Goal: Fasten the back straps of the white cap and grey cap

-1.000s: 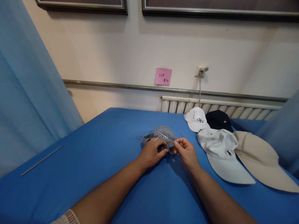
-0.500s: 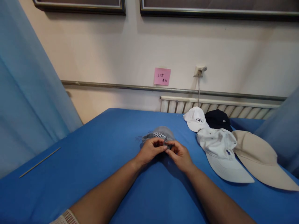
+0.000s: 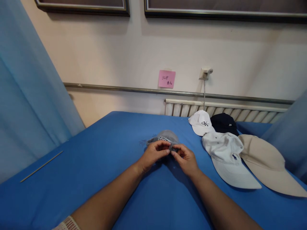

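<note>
A grey cap with white lettering lies on the blue-covered table, its near edge between my hands. My left hand pinches the strap at the cap's near edge from the left. From the right, my right hand grips the same strap between thumb and fingers, and the fingertips of both hands nearly meet there. The hands hide the lower front of the cap, and the fastening on the strap is too small to make out.
To the right lie a white cap, a dark navy cap, a pale grey cap and a beige cap. On the left rests a thin stick. Behind the table stand a radiator and a wall rail.
The strap piece between my fingertips has turned and now looks bunched rather than upright. My fingers have shifted slightly; the cap stays in place.
</note>
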Available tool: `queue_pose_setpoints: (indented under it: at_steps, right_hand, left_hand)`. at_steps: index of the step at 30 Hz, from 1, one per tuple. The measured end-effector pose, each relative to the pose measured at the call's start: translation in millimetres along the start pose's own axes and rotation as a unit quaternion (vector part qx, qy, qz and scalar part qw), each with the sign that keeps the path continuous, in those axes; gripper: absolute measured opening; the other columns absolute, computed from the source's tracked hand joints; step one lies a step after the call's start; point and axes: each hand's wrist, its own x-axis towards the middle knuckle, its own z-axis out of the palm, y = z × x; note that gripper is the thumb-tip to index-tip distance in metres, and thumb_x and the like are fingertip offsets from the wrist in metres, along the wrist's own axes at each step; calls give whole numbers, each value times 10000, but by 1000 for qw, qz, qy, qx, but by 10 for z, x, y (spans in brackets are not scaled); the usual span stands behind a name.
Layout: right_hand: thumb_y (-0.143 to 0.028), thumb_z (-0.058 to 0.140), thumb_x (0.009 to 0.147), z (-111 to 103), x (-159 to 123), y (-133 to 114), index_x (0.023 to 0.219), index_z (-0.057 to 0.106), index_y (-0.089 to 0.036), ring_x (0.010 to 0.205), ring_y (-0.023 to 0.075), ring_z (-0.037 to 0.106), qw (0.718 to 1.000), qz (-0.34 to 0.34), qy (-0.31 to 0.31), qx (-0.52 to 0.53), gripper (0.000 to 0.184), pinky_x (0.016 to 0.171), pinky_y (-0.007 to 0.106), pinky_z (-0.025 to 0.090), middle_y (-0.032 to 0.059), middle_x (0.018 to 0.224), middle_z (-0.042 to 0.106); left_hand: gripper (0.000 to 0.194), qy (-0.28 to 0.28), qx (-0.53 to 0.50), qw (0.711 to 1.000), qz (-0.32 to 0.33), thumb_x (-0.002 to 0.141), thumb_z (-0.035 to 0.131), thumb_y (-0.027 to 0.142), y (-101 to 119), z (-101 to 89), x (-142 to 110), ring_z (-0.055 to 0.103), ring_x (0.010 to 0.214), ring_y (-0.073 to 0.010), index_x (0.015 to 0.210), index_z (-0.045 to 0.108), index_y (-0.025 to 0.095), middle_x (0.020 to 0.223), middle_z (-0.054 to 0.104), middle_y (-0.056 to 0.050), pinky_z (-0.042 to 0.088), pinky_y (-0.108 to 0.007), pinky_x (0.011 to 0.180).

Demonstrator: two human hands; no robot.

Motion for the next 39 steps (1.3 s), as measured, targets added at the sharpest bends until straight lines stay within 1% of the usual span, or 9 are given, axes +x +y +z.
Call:
queue_pose_setpoints:
  at_steps: [4, 8, 10, 17, 24, 27, 33, 36, 39]
  right_hand:
    - [-324, 680, 799, -2, -1, -27, 961, 699, -237, 531, 115, 474, 1000, -9, 0, -3, 185, 518, 254, 399, -9, 719, 586]
    - [-305, 680, 794, -5, 0, -48, 985, 717, -250, 538, 106, 487, 1000, -18, -10, 0, 202, 520, 260, 421, 27, 884, 642]
    - [-307, 682, 791, 0, 1, -35, 991, 724, -252, 536, 106, 493, 1000, -12, -18, 6, 212, 518, 263, 429, 36, 916, 654]
    - [-308, 704, 769, 24, -8, -13, 983, 734, -257, 544, 111, 502, 998, 13, -39, 37, 222, 510, 256, 422, 23, 855, 630]
    - [-278, 696, 778, 27, -13, -40, 952, 735, -252, 526, 102, 469, 998, 13, -53, 13, 180, 499, 247, 382, 0, 778, 584]
    - [-276, 688, 785, 24, -13, -43, 946, 726, -244, 532, 104, 469, 998, 11, -53, 9, 169, 503, 248, 381, 6, 799, 588]
    - [-262, 666, 799, 5, -12, -67, 948, 700, -224, 571, 114, 485, 999, -5, -43, 6, 158, 550, 257, 409, 16, 827, 595]
    - [-281, 635, 821, 10, -18, -51, 883, 681, -205, 602, 121, 516, 998, 4, -47, 29, 108, 563, 252, 425, 26, 841, 611]
    - [-314, 628, 825, 23, -27, -28, 895, 654, -193, 571, 117, 512, 996, 41, -64, 55, 143, 529, 234, 412, 5, 736, 607]
  left_hand:
    - [302, -2, -10, 1000, -5, 680, 788, 357, 4, -9, 5, 577, 748, -129, 870, 676, 151, 839, 652, -38, 448, -252, 697]
    - [313, 14, -13, 1000, -4, 671, 789, 386, 11, 2, 20, 512, 626, -89, 786, 623, 148, 720, 594, 8, 401, -216, 595]
    - [334, 21, -6, 1000, -2, 666, 785, 413, 16, 8, 24, 490, 600, -83, 768, 607, 150, 692, 575, 16, 386, -212, 570]
    - [350, 13, -12, 1000, -7, 681, 761, 439, -1, 25, 26, 463, 571, -72, 764, 575, 155, 670, 554, 26, 365, -207, 554]
    - [330, 21, -18, 1000, -8, 696, 754, 418, 3, 10, 28, 466, 544, -74, 787, 571, 158, 642, 550, 32, 348, -210, 536]
    - [324, 15, -22, 999, -18, 719, 738, 427, 18, -5, 29, 442, 511, -66, 791, 562, 165, 618, 535, 41, 313, -203, 507]
    - [343, 27, -21, 999, -19, 698, 750, 435, 42, -18, 40, 460, 537, -69, 831, 581, 168, 653, 540, 41, 348, -212, 536]
    - [328, 10, 3, 1000, -25, 700, 750, 421, 44, -13, 33, 444, 533, -69, 791, 583, 154, 630, 521, 42, 333, -211, 528]
    - [325, -13, 18, 1000, -22, 706, 743, 417, 31, -1, 25, 443, 543, -69, 740, 573, 142, 619, 515, 39, 341, -211, 543]
